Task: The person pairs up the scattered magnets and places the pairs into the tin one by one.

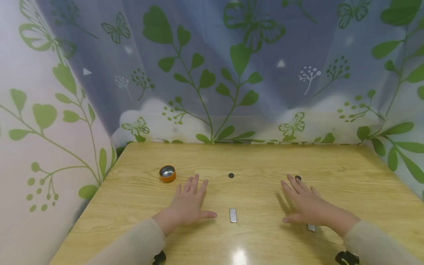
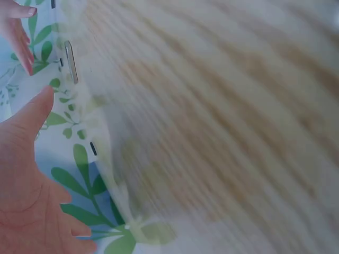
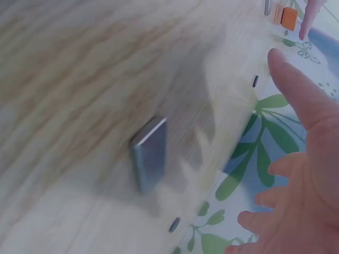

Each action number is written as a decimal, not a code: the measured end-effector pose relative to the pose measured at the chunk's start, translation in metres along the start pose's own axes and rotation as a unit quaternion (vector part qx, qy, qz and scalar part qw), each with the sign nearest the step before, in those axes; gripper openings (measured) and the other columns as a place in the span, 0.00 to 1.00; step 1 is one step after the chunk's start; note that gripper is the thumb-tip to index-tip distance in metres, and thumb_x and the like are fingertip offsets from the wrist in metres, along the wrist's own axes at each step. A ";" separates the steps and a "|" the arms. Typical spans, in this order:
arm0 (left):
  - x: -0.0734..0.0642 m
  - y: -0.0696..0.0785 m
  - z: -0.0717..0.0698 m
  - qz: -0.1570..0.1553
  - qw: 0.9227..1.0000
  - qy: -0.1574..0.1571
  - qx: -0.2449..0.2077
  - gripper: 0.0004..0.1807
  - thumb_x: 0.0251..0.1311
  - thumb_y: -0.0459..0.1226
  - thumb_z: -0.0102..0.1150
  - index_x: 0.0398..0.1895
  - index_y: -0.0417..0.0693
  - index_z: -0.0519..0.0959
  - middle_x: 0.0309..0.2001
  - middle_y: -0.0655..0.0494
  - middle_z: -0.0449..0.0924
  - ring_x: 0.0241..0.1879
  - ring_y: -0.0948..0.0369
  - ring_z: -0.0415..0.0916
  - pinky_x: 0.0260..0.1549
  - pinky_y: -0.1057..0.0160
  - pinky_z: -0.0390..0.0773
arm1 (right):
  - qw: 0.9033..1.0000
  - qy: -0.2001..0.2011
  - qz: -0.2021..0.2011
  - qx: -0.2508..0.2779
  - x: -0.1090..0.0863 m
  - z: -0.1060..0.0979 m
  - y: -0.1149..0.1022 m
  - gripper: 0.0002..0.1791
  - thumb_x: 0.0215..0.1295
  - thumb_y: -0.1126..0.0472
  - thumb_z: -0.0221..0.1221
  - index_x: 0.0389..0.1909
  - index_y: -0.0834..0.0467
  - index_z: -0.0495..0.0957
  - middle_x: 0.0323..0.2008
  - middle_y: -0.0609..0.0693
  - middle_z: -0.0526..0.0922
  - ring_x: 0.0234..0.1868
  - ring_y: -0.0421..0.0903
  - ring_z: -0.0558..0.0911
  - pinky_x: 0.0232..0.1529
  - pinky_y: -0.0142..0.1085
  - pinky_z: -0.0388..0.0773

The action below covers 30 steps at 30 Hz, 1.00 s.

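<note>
My left hand (image 1: 187, 206) is held over the table with its fingers spread and nothing in it. Just beyond its fingertips is a small orange bowl (image 1: 167, 174) with a shiny metal inside. To the right of its thumb lies a flat silver rectangular block (image 1: 233, 215). My right hand (image 1: 308, 207), likewise empty with fingers extended, hovers above the table and casts a shadow. A second silver block (image 3: 151, 154) lies under that hand's wrist side, partly hidden in the head view. By its fingertips is a dark round disc (image 1: 298, 177), partly covered.
Another dark disc (image 1: 231, 175) lies mid-table, behind the first block. The wooden table (image 1: 258, 158) ends at the back against a curtain (image 1: 212, 92) printed with leaves and butterflies, which also hangs at both sides.
</note>
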<state>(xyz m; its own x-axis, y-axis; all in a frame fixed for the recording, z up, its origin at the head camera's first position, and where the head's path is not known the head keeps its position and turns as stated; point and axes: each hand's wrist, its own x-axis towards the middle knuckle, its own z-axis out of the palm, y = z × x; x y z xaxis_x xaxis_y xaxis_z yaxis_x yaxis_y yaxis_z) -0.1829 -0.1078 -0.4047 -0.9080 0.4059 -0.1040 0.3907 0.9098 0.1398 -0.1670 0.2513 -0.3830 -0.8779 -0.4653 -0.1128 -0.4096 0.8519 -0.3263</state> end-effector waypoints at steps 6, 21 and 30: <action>0.000 0.006 0.000 0.011 1.000 -0.005 0.003 0.55 0.48 0.71 0.49 0.73 0.49 0.48 0.72 0.39 0.38 0.70 0.43 0.39 0.60 0.36 0.47 | 1.000 -0.011 -0.014 -0.006 -0.011 0.003 0.014 0.60 0.47 0.35 0.63 0.70 0.68 0.47 0.68 0.74 0.41 0.65 0.73 0.48 0.51 0.72 0.50; 0.001 0.020 0.001 0.026 0.999 -0.021 0.011 0.53 0.49 0.69 0.51 0.73 0.51 0.51 0.72 0.39 0.43 0.69 0.43 0.45 0.60 0.38 0.53 | 0.999 -0.034 0.007 -0.015 -0.036 0.005 0.042 0.42 0.40 0.42 0.71 0.48 0.69 0.71 0.40 0.57 0.72 0.38 0.53 0.77 0.37 0.47 0.77; 0.005 0.033 0.003 0.045 0.999 -0.019 0.014 0.45 0.51 0.62 0.58 0.66 0.45 0.64 0.68 0.43 0.57 0.64 0.47 0.59 0.57 0.47 0.64 | 0.999 -0.037 0.000 0.012 -0.037 0.009 0.046 0.29 0.42 0.51 0.73 0.40 0.62 0.73 0.37 0.52 0.73 0.37 0.51 0.76 0.36 0.44 0.76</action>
<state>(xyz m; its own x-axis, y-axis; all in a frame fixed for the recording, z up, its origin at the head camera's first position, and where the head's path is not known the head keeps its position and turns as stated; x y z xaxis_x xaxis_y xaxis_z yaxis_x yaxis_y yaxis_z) -0.1745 -0.0757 -0.4040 -0.8628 0.4890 -0.1287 0.4754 0.8712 0.1227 -0.1506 0.3057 -0.4023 -0.8563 -0.4835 -0.1818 -0.4038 0.8460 -0.3480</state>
